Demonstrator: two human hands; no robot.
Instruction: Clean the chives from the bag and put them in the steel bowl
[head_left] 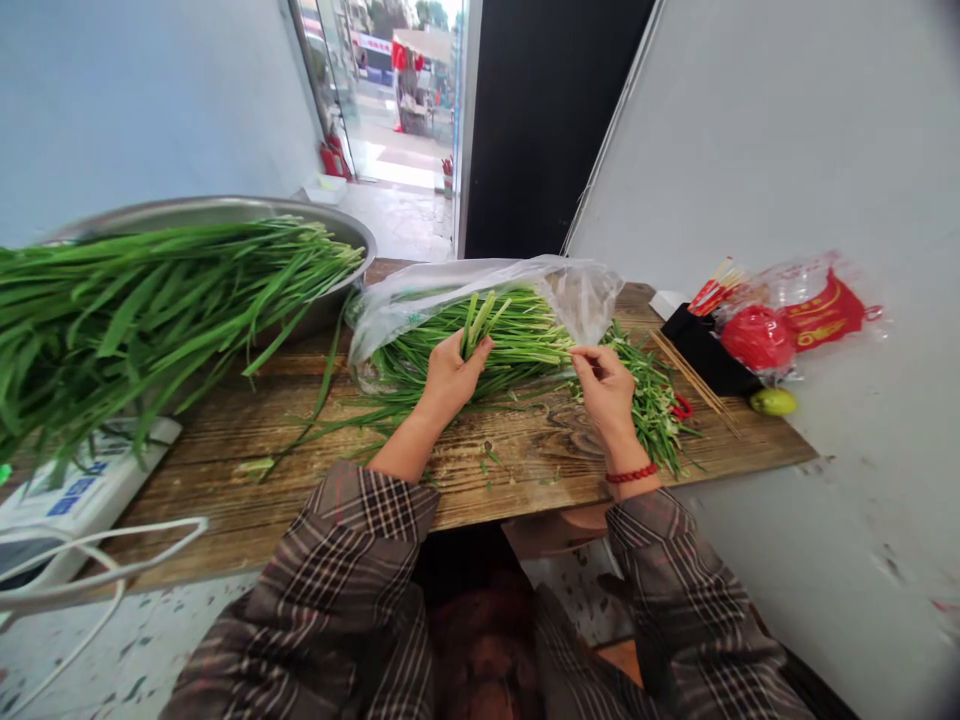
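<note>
My left hand (452,378) is closed round a small bunch of green chives (484,318), its pale cut ends pointing up. At the right end of an open clear plastic bag (480,272), my right hand (604,385) pinches at the pale stem ends. More chives (521,335) lie in the bag, their stems toward the right. Beside and beyond my right hand is a pile of trimmings (651,400), with something red partly under it. What exactly the right fingertips hold is too small to tell.
A large metal bowl (365,232) heaped with long chives stands at the left. Near it are a white device (135,470) and white cables (161,535). A black box (709,350), wooden sticks (694,382), red packets (825,315) and a yellow-green fruit (773,402) sit at the right.
</note>
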